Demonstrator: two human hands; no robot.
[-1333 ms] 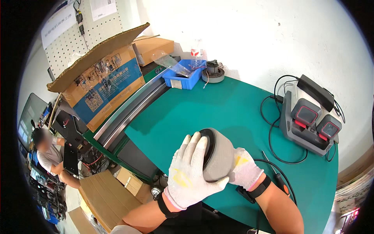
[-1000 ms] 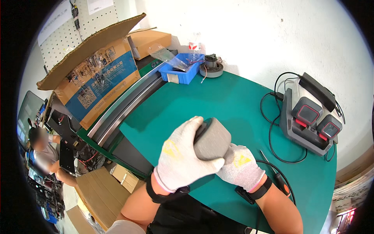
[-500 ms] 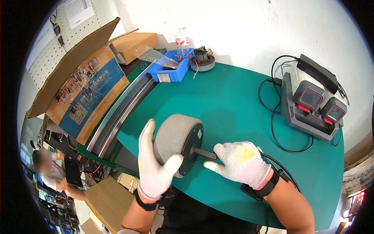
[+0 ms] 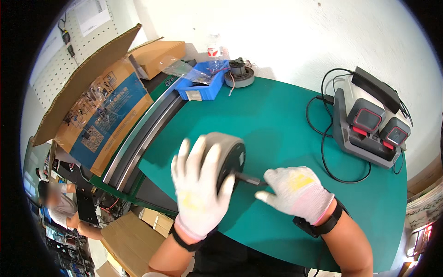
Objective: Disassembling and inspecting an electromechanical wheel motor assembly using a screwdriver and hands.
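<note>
Green bench [image 4: 286, 115] under a white wall, with a charger [image 4: 369, 127] at its right and a blue bin [image 4: 203, 85] at the back. I see the left hand [image 4: 200, 194], fingers spread, wrapped over the grey wheel [image 4: 226, 154], which is held just above the bench's near edge. The right hand [image 4: 295, 191] pinches its dark axle [image 4: 249, 178]. Against half a second ago the wheel has turned further, dark face rightward, and my view sits closer.

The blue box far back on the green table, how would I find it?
Follow the green table to its far edge by the white wall. The blue box sits at that back corner, beside a round grey motor part. It is the only bright blue open bin, with clear plastic bags spilling over it.
</note>
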